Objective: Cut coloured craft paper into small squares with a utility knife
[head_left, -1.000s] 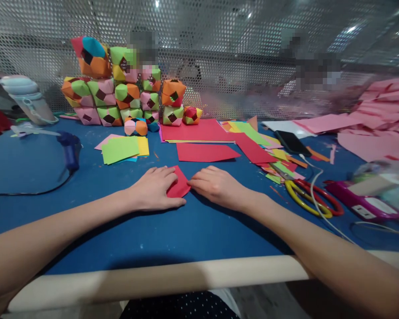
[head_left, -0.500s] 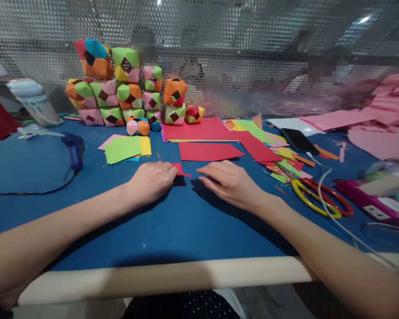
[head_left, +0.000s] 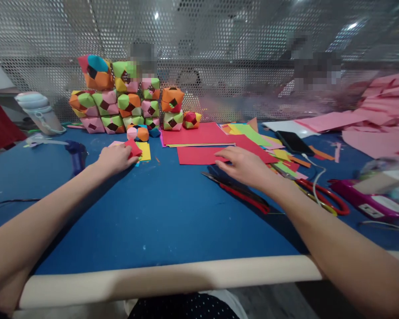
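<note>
My left hand (head_left: 115,158) is closed on a small red paper piece (head_left: 134,149), over a stack of coloured paper pieces (head_left: 145,152) with yellow on show. My right hand (head_left: 239,165) holds nothing, its fingers reaching out with the thumb apart. Its fingertips are at a red paper strip (head_left: 196,156), in front of a larger red sheet (head_left: 199,133); whether they touch the strip I cannot tell. Just below that hand lies a pointed cutting tool with red-and-black handles (head_left: 244,197), partly in shadow.
Folded paper balls (head_left: 129,105) are stacked at the back left. A blue glue gun (head_left: 76,157) and a bottle (head_left: 41,116) stand left. On the right are a phone (head_left: 294,142), red-and-yellow scissors (head_left: 330,199), a magenta power strip (head_left: 365,199) and paper scraps (head_left: 287,155).
My left hand has carried the red piece left and back, onto the coloured stack. My right hand has shifted slightly right, and the red-and-black tool now shows below it.
</note>
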